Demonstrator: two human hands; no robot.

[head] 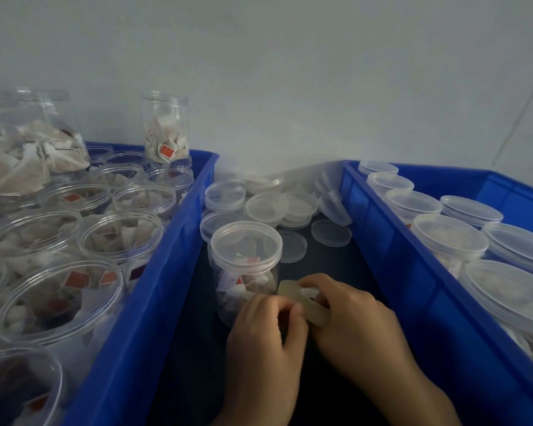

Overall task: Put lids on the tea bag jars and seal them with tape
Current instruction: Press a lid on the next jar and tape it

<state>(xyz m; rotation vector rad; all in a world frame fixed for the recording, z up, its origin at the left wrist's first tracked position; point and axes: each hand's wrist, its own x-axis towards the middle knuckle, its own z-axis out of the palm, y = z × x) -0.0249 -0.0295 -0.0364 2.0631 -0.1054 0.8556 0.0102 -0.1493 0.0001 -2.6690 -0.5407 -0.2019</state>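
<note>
A clear plastic jar (243, 272) of tea bags stands on the dark table between two blue crates, with a clear lid (246, 241) on top. Just right of it, my right hand (351, 321) grips a pale roll of tape (302, 299), fingers through its core. My left hand (265, 330) is at the roll's near edge, its fingertips pinching the tape there, close to the jar's lower side.
The left blue crate (154, 287) holds several open jars of tea bags. The right blue crate (413, 272) holds several lidded jars. Loose clear lids (268, 207) are piled at the back of the table against a pale wall.
</note>
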